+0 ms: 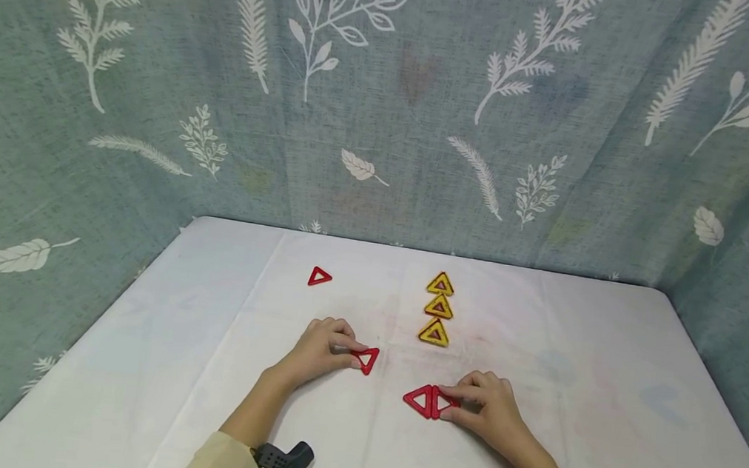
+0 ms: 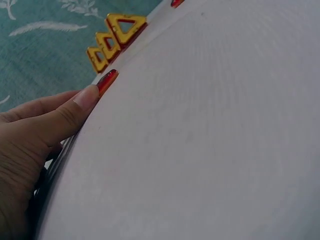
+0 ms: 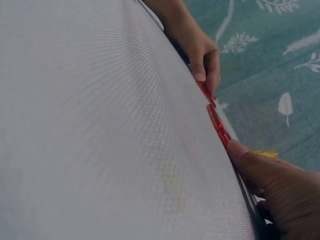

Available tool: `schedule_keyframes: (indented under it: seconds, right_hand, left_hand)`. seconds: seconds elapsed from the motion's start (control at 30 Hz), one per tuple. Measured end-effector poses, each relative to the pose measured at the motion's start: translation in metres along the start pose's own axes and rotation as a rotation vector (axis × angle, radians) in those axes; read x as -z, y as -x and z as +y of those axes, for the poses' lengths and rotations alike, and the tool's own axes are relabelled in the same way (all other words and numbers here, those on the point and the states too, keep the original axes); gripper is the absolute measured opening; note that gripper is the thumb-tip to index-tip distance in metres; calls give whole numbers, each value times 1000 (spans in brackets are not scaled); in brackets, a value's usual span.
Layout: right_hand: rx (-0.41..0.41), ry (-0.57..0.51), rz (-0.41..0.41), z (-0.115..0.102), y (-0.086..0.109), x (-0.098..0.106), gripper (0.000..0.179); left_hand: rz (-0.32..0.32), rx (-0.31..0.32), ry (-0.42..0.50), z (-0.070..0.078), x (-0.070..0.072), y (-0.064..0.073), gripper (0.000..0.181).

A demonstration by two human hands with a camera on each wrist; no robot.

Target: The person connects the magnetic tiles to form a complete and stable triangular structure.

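In the head view, my left hand (image 1: 322,350) pinches a red triangular frame tile (image 1: 370,361) between thumb and fingers, low over the white tabletop. The same tile (image 2: 107,81) shows nearly edge-on in the left wrist view. To the right, my right hand (image 1: 488,410) pinches a second red triangle tile (image 1: 437,403). That one lies edge to edge with a third red triangle (image 1: 418,400), so the two form a diamond. A gap separates the left hand's tile from this pair. The right fingers hide part of their tile.
Three yellow triangle tiles (image 1: 436,333) stand in a column farther back, with reddish inner edges. Another red triangle (image 1: 320,277) lies at the back left. A white cloth (image 1: 571,355) covers the table, and a leaf-patterned teal curtain (image 1: 388,153) hangs behind it.
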State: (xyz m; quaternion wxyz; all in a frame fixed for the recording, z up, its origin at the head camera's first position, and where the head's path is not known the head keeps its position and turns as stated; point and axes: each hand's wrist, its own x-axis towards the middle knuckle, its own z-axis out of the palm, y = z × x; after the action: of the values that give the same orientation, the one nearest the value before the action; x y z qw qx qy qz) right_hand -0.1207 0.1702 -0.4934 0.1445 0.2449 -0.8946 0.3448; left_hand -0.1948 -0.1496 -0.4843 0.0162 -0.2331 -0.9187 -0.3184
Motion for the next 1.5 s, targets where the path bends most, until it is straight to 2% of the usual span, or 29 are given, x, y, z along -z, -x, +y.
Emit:
schedule_keyframes:
  seconds: [0.23, 0.47, 0.6, 0.77, 0.9, 1.1, 1.27, 1.5]
  right_hand:
    - [1, -1, 3, 2, -1, 1, 32]
    - [-15, -10, -7, 3, 0, -1, 31]
    - [-9, -14, 2, 3, 1, -2, 31]
    - [-4, -26, 3, 1, 0, -2, 31]
    - [11, -16, 11, 1, 0, -1, 32]
    - [28, 4, 5, 3, -2, 0, 32]
    - [41, 13, 6, 5, -2, 0, 33]
    - [42, 9, -3, 5, -1, 0, 34]
  left_hand:
    - [-77, -41, 52, 14, -8, -12, 23]
    - [-155, -195, 50, 21, -16, -24, 27]
    - [-208, -233, 35, 26, -20, -30, 27]
    - [-269, -210, 17, 30, -22, -34, 24]
    - [-300, -217, 14, 34, -23, -35, 24]
    - [-317, -224, 22, 37, -29, -38, 24]
    - [-295, -187, 32, 38, -32, -40, 24]
    - [-200, -121, 53, 41, -38, -41, 17]
